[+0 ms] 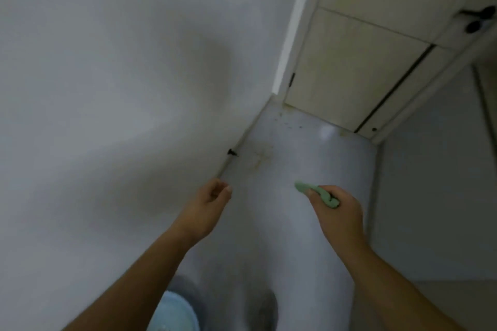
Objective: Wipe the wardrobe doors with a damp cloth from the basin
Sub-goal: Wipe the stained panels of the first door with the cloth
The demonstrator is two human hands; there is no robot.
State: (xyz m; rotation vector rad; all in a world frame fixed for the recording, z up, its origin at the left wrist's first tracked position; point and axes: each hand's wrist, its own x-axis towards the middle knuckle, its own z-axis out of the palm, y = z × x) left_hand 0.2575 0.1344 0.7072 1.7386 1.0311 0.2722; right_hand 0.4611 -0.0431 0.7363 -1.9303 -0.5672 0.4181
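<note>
Above the floor [336, 158], the right hand [337, 209] grips a bunched pale-green cloth [318, 194]; the left hand [207, 207] hangs loosely curled.

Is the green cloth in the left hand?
No, the right hand grips the green cloth, while the left hand hangs loosely curled and holds nothing.

Two hands: the left hand [208, 205] at seven o'clock and the right hand [336, 212] at four o'clock. One green cloth [317, 193], in the right hand. Two dark knobs [487, 14] at two o'clock. One small black peg [232, 152] near the centre. One pale blue object [172, 312] at seven o'clock. Cream door panels [349, 70] at one o'clock, seemingly three, though blur makes the count unsure.
</note>
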